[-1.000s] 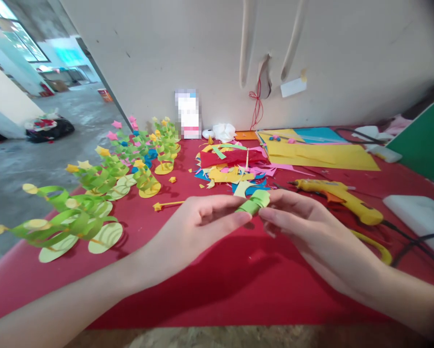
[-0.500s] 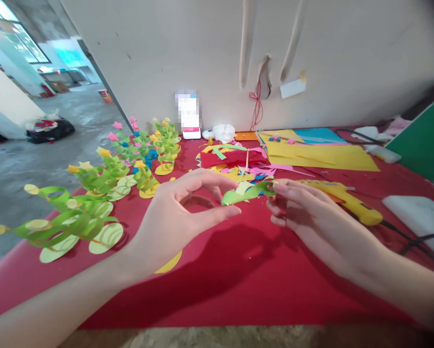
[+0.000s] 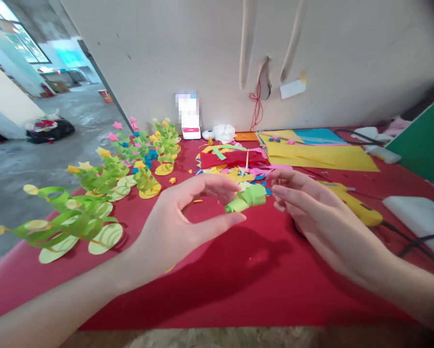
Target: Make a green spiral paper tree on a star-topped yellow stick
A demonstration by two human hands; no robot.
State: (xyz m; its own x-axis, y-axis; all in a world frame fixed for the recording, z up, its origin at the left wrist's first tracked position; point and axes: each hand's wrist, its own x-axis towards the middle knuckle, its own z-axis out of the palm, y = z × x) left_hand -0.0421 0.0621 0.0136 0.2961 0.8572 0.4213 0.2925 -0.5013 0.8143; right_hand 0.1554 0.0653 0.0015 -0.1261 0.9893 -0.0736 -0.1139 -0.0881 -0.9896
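Note:
A light green paper strip [image 3: 253,196], wound into a loose spiral curl, is in front of me above the red table. Its left end sits between the thumb and fingers of my left hand [image 3: 182,220], which curve around it; the exact contact is partly hidden. My right hand [image 3: 316,220] is just to the right of the curl, a small gap away, with its fingers apart and nothing in them. Behind the curl lies a heap of coloured paper scraps [image 3: 234,159]. To the left stand several green spiral paper plants [image 3: 71,217] on oval bases, with star or round tops.
A yellow glue gun [image 3: 362,205] with a black cord lies beyond my right hand. Yellow paper sheets [image 3: 321,157] are at the back right, near a white block [image 3: 416,222] and a green board [image 3: 423,145]. A phone [image 3: 190,116] leans against the wall.
My right hand has let go of the green strip and moved slightly away. The strip has gone from a stretched twist to a tighter curl beside my left fingers.

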